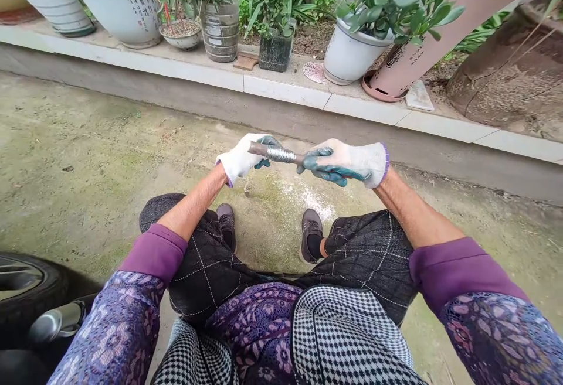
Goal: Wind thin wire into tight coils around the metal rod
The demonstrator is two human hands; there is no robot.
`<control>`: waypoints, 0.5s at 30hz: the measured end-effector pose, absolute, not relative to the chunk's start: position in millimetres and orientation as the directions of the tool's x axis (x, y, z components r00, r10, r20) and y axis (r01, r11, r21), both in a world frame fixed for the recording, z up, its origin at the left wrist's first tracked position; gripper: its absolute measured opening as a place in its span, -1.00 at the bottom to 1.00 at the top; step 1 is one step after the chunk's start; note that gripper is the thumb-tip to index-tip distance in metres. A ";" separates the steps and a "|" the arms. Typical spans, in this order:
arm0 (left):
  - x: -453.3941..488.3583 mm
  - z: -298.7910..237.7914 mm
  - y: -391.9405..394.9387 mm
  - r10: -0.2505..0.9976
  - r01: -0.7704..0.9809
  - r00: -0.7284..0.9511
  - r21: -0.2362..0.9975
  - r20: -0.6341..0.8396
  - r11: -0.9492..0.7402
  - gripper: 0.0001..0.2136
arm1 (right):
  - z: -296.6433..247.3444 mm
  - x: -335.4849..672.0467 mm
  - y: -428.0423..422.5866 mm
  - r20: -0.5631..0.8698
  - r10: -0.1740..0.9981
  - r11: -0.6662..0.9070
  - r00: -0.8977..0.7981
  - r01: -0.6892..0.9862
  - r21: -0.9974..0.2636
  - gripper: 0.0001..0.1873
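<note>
Between my two gloved hands, above the concrete floor, is a short brown rod [258, 149] with shiny silver wire [281, 154] wound round its middle. My left hand [246, 153], in a white glove with a teal coating, is closed at the rod's left end; some of its fingers are hidden behind the rod. My right hand [336, 161], gloved the same way, grips the right end, which disappears between its fingers. The rod lies nearly level, tilting slightly down to the right.
White powder [316, 200] is scattered on the floor near my right shoe [311, 235]. A small upright stub [247, 188] stands near my left shoe [226, 224]. Ahead runs a tiled ledge [285, 91] with several potted plants. A wheel [26, 285] is at the lower left.
</note>
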State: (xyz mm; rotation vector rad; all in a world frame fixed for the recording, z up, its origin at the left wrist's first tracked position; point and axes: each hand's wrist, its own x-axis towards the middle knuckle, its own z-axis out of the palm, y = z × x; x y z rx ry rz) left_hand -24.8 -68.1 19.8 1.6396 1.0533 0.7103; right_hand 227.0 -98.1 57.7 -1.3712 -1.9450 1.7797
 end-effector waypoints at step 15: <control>-15.2 14.2 -77.2 0.892 0.401 0.408 0.916 -0.197 0.019 -0.91 | 31.5 228.5 -77.3 -0.336 0.907 0.190 -0.254 0.959 -0.212 -0.71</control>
